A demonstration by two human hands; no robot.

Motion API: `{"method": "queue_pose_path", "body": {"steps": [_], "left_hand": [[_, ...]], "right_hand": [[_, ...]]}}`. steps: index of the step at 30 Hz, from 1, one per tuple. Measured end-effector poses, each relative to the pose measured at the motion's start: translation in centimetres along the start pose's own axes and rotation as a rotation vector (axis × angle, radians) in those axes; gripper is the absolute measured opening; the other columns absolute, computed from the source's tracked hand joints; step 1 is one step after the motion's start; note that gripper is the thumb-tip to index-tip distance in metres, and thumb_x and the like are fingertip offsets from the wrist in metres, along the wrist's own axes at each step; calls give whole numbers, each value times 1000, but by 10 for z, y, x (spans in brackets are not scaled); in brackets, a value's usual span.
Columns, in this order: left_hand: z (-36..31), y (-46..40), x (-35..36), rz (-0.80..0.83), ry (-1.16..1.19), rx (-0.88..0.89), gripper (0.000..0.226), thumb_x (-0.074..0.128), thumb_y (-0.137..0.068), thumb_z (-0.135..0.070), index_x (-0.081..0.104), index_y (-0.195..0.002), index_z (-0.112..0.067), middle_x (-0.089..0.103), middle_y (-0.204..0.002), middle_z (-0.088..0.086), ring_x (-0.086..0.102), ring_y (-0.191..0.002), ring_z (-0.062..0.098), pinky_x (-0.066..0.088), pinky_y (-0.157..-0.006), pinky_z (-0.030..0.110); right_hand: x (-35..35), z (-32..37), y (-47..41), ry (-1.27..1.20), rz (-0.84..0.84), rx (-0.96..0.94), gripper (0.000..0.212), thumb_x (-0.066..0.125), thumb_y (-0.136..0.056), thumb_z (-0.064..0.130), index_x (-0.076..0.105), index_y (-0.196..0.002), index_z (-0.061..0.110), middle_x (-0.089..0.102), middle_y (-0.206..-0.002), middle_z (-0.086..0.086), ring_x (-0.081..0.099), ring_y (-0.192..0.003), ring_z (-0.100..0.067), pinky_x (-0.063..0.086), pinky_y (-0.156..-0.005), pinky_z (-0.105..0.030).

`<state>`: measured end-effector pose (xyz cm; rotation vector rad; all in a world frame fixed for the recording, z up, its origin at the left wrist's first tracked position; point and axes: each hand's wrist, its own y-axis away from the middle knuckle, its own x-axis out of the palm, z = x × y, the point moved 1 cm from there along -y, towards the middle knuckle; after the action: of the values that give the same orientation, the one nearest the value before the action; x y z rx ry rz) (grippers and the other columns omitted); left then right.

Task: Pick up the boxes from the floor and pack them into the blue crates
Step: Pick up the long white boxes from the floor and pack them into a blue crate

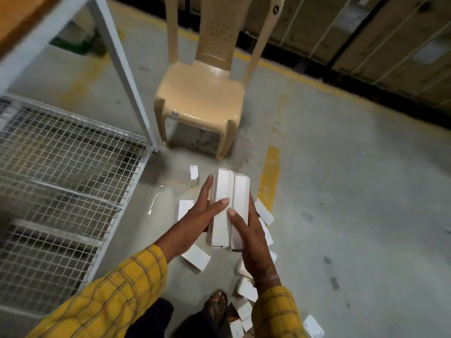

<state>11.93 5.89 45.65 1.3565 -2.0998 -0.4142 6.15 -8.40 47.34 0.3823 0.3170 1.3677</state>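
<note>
Nearest the camera, bottom of frame: two yellow checked sleeves, and between them a sandalled foot on the concrete floor.

Hands: left hand and right hand press in from either side on a pair of long white boxes, held side by side at lower centre. Fingers look mostly straight along the outer faces, thumbs laid over the tops. This reads as a two-handed squeeze, each hand grasping the bundle. The boxes appear lifted clear of the floor; cannot confirm, since the hands hide the underside.

Loose boxes still on floor:
- several small white boxes scattered under and around the hands, lower centre
- a cluster beside the right wrist, running down to the bottom edge
- one small box standing apart, just above the left fingertips

Progress (judgement): early to middle. One pair is in hand, many boxes are left to gather, and none is seen packed.

Containers: no blue crate is visible anywhere in frame, so fill state cannot be recorded. The wire mesh shelf at left, under a white metal frame, holds no boxes where visible.

Other: beige plastic chair at upper centre, seat bare. Cardboard cartons line the upper right.
</note>
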Motion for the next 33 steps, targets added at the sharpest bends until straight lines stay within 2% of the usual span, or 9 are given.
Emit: {"method": "queue_pose_path", "body": {"steps": [2, 6, 9, 13, 16, 21, 26, 30, 33], "left_hand": [[-23, 24, -1, -91, -28, 25, 82, 76, -79, -61, 27, -145, -63, 65, -130, 0, 68, -116, 20, 55, -99, 48], [-63, 70, 0, -211, 9, 58, 85, 82, -61, -73, 55, -131, -33, 73, -117, -6, 70, -110, 18, 56, -98, 49], [-85, 102, 2, -330, 7, 64, 96, 79, -48, -82, 56, -125, -28, 73, -114, -4, 70, -105, 18, 58, -90, 42], [-110, 141, 2, -381, -48, 128, 62, 86, -68, -54, 59, -118, -30, 72, -108, -8, 69, -99, 12, 59, -79, 30], [-118, 163, 1, -426, -57, 154, 64, 87, -68, -55, 59, -121, -33, 72, -112, -6, 70, -100, 15, 62, -83, 37], [-134, 198, 8, -312, 75, 213, 41, 56, -98, -52, 50, -138, -43, 67, -130, -7, 67, -117, 17, 55, -99, 48], [-148, 231, 35, -181, 65, 324, 53, 50, -103, -46, 30, -153, -50, 52, -149, -16, 54, -134, 9, 45, -111, 41], [-165, 257, 45, -246, 64, 394, 64, 59, -98, -44, 23, -150, -60, 50, -150, -16, 57, -131, 11, 52, -105, 47], [-178, 280, 42, -315, 30, 432, 74, 64, -96, -42, 19, -152, -58, 45, -155, -14, 55, -134, 12, 49, -108, 47]], "right_hand": [[1, 30, 19, -29, 20, -25, 63, 65, -98, 40, 36, -155, 45, 51, -154, 9, 53, -139, -22, 41, -115, -55], [10, 91, 57, -102, 51, -72, 58, 57, -101, 33, 38, -155, 39, 50, -155, 1, 50, -141, -28, 37, -117, -59], [22, 128, 82, -60, 68, -101, 58, 57, -100, 35, 38, -155, 39, 51, -154, 2, 50, -140, -27, 39, -116, -60], [49, 162, 105, 81, 87, -155, 66, 64, -91, 52, 37, -152, 48, 55, -148, 15, 58, -131, -15, 51, -108, -47], [67, 171, 116, 130, 79, -163, 70, 66, -85, 61, 39, -148, 53, 54, -144, 15, 60, -126, -12, 54, -103, -39], [74, 179, 127, 242, 58, -171, 67, 56, -97, 56, 19, -153, 59, 41, -134, 20, 46, -122, 4, 42, -87, -11], [83, 192, 142, 240, 102, -217, 73, 52, -94, 68, 11, -154, 61, 37, -146, 18, 45, -136, -3, 40, -117, -36], [90, 206, 148, 263, 154, -252, 68, 50, -89, 80, 22, -149, 67, 35, -158, 25, 36, -147, -9, 33, -122, -51], [96, 231, 162, 173, 247, -320, 64, 55, -94, 69, 30, -152, 58, 39, -159, 18, 41, -146, -10, 35, -121, -50]]}}
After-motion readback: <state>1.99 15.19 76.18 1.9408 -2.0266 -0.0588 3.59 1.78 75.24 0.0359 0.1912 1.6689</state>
